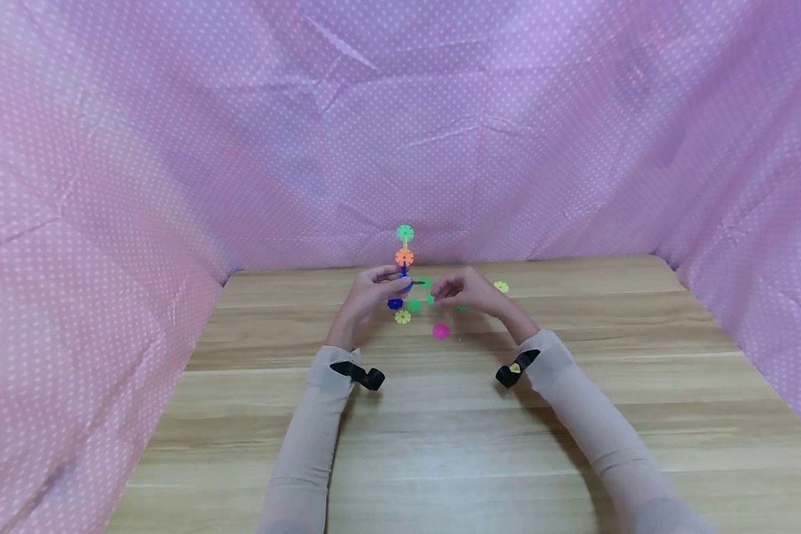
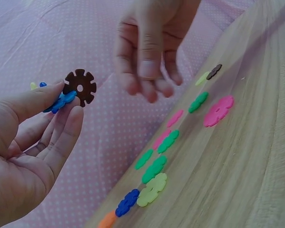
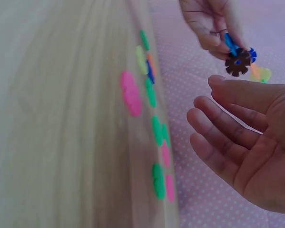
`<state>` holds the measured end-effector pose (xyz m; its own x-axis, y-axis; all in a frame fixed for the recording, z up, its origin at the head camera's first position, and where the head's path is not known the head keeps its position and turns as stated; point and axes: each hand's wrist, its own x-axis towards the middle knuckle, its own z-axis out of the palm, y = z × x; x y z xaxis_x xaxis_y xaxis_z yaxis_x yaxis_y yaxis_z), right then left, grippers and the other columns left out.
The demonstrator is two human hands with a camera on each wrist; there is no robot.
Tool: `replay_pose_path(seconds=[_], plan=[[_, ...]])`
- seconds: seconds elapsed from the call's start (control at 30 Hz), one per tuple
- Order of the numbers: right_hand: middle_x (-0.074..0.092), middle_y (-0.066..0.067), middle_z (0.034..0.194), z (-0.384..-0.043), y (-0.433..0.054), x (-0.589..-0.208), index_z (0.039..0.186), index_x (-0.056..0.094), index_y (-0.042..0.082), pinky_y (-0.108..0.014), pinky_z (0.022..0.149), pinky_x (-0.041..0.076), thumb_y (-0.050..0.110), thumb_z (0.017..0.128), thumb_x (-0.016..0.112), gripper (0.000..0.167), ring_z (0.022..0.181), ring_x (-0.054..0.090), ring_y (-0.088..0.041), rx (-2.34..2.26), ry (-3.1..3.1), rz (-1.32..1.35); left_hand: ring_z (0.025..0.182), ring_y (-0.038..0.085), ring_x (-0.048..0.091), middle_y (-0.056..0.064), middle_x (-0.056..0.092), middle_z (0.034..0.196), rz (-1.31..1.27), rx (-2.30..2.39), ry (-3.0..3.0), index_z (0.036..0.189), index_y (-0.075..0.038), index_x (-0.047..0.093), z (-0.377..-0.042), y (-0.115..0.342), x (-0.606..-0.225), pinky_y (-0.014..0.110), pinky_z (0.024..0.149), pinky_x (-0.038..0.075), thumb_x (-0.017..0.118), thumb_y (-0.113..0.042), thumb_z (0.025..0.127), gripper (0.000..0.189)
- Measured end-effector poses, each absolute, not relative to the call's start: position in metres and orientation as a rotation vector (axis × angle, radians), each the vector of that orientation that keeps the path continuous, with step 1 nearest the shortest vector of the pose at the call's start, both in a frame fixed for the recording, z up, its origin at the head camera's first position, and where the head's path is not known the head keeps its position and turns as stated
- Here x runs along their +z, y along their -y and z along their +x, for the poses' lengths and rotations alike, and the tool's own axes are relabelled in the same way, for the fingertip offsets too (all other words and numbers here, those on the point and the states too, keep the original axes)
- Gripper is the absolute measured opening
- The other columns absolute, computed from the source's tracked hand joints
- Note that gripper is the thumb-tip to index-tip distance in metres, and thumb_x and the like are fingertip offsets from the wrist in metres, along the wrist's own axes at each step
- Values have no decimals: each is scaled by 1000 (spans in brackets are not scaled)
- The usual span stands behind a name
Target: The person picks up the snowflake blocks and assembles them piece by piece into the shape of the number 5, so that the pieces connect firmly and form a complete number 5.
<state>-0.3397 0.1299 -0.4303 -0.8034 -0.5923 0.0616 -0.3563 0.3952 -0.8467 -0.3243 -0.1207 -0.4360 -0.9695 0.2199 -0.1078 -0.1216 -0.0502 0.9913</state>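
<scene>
My left hand (image 1: 368,291) pinches a light blue notched disc (image 2: 61,101) between thumb and fingers, raised above the table. Slotted to it is a brown notched disc (image 2: 89,89), which points toward the right side. The joined chain goes on past the fingers, with a dark blue piece, an orange disc (image 1: 400,259) and, at the far end, a green disc (image 1: 405,233). Across from the brown disc, a short gap away, my right hand (image 3: 256,142) is held up with loosely bent fingers and nothing in it.
Loose notched discs lie on the wooden table (image 1: 427,445) below the hands: a pink disc (image 1: 440,331), a yellow disc (image 1: 403,317), a dark blue disc (image 1: 395,304) and several green ones. Another yellow disc (image 1: 501,286) lies beyond the right hand. Pink dotted cloth (image 1: 400,148) hangs around the table.
</scene>
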Motion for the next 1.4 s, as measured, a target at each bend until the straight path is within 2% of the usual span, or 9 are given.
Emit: replay_pose_path(seconds=[0.13, 0.23, 0.37, 0.57, 0.73, 0.83, 0.93, 1.13, 1.4], plan=[[74, -23, 102, -338, -135, -434, 106, 71, -10, -36, 87, 61, -3, 89, 73, 19, 96, 72, -36, -1273, -2377, -865, 123, 49, 60, 4, 69, 107, 122, 2104, -1992, 138, 2, 57, -326, 122, -436, 53, 111, 47, 74, -13, 94, 49], [73, -19, 102, -336, -138, -438, 105, 72, -6, -31, 86, 61, 0, 89, 74, 17, 93, 71, -27, -1201, -2393, -880, 118, 44, 65, 5, 69, 107, 136, 2074, -2012, 138, 0, 58, -326, 123, -436, 53, 110, 48, 74, -12, 94, 48], [72, -13, 96, -333, -142, -443, 104, 73, -1, -25, 79, 58, 3, 87, 77, 18, 86, 66, -17, -1133, -2426, -862, 107, 31, 70, 5, 69, 107, 153, 2015, -2037, 134, -2, 63, -326, 124, -435, 52, 109, 50, 76, -11, 92, 45], [69, -11, 89, -332, -142, -453, 106, 73, 0, -22, 72, 54, 4, 86, 79, 22, 81, 62, -16, -1103, -2393, -885, 104, 32, 71, 4, 71, 106, 153, 1963, -2041, 132, -4, 64, -326, 124, -438, 49, 107, 51, 77, -12, 91, 43], [68, -10, 91, -332, -139, -454, 111, 72, 0, -21, 71, 53, 6, 87, 79, 26, 80, 60, -15, -1077, -2347, -913, 92, 17, 71, 6, 69, 107, 171, 1945, -2042, 134, -3, 62, -326, 122, -440, 50, 107, 51, 75, -12, 93, 44], [65, -8, 89, -331, -138, -453, 115, 71, 0, -20, 69, 50, 8, 88, 80, 30, 79, 57, -14, -1053, -2328, -910, 94, 20, 72, 6, 68, 107, 184, 1928, -2047, 136, -3, 61, -326, 121, -440, 51, 107, 51, 74, -12, 93, 45], [63, -8, 87, -330, -137, -451, 117, 71, -1, -20, 67, 47, 7, 87, 79, 32, 78, 54, -14, -1025, -2311, -933, 100, 28, 72, 6, 68, 108, 194, 1919, -2047, 137, -3, 60, -325, 119, -441, 52, 106, 51, 73, -13, 94, 45], [63, -7, 84, -329, -137, -454, 112, 73, 0, -19, 68, 46, 6, 87, 79, 27, 77, 52, -12, -994, -2311, -985, 114, 44, 66, 6, 68, 109, 196, 1904, -2047, 136, -6, 61, -325, 117, -441, 50, 106, 52, 73, -14, 95, 44], [62, -8, 84, -329, -138, -454, 106, 73, 1, -20, 67, 46, 4, 85, 80, 22, 77, 52, -13, -992, -2331, -958, 116, 46, 65, 6, 68, 110, 204, 1902, -2043, 137, -6, 61, -324, 118, -440, 50, 106, 52, 73, -16, 95, 45]])
